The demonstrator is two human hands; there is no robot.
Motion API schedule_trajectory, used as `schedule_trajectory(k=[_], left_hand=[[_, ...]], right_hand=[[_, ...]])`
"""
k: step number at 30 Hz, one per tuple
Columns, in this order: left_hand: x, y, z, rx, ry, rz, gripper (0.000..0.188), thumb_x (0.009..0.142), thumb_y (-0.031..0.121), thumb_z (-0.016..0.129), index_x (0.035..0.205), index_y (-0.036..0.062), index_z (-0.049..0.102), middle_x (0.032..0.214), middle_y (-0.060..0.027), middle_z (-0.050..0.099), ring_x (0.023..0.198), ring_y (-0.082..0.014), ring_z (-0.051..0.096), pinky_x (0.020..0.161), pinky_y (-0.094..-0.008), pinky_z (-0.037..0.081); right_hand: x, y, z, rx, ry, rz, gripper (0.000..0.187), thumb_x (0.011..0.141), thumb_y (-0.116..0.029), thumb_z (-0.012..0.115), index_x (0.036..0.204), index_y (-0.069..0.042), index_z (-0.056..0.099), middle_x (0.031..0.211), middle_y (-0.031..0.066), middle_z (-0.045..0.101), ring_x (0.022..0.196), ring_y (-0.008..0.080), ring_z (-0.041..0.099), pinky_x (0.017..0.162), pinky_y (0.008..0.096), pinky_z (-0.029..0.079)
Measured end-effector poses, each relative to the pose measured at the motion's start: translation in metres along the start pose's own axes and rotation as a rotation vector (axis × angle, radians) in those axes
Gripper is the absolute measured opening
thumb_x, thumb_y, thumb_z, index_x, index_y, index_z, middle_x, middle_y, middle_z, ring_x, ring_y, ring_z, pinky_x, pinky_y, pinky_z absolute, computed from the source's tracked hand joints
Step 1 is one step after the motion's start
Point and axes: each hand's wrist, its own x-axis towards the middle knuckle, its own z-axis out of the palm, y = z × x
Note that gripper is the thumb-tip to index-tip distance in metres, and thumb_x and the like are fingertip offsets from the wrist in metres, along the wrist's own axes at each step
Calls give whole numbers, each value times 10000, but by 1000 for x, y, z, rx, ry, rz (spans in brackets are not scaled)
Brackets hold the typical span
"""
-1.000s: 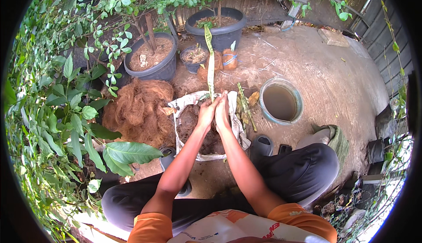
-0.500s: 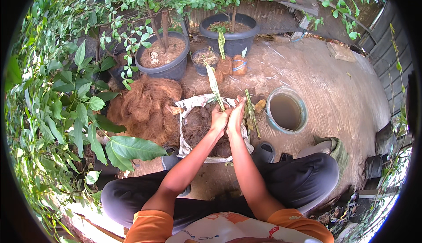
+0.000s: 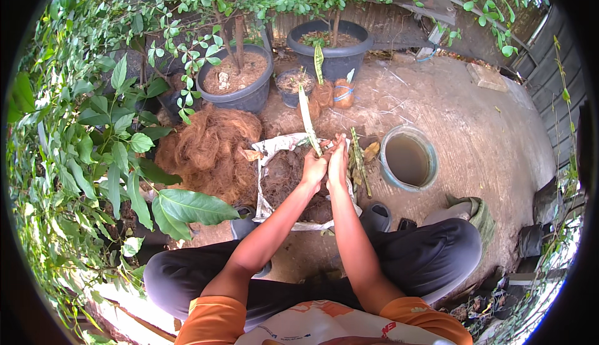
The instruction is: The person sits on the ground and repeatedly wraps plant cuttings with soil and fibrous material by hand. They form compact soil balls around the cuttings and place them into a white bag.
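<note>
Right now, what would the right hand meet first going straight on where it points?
Likely the blue-tied brown bundle, beyond the concrete; the right hand may pass above it, since depth is unclear.

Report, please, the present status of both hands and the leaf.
Left hand gripping variegated leaf by its lower end. Right hand close alongside. Both above open white sack; nothing visibly blocking them.

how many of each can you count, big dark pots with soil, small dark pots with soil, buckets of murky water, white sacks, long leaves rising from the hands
Big dark pots: 2
Small dark pot: 1
Bucket of murky water: 1
White sack: 1
Long leaf: 1
Total: 6
</note>
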Motion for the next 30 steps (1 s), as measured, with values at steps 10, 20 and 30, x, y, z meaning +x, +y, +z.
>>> schedule_trajectory(k=[10,20,30], left_hand=[[11,29,1,112,200,50,801,972,632,233,1471,5,214,1476,-228,303,1376,-285,294,1116,-385,250],[23,13,-20,18,150,-19,760,976,626,256,1455,37,298,1422,-186,372,1332,-263,350,1091,-417,296],[18,35,-28,911,-378,793,323,896,330,563,1078,91,684,1223,-106,633,1271,-346,483,1096,-475,305]], right_hand=[[12,23,-7,171,-441,96,347,974,-141,492,1302,-39,540,1286,104,560,1204,175,496,1027,316,373],[22,48,-10,399,-334,292,221,962,-78,481,1131,-51,620,1013,74,650,889,168,634,780,300,527],[39,43,-27,875,-586,264,318,1024,-354,373,1171,-130,544,1151,77,607,1055,213,610,911,382,521]])
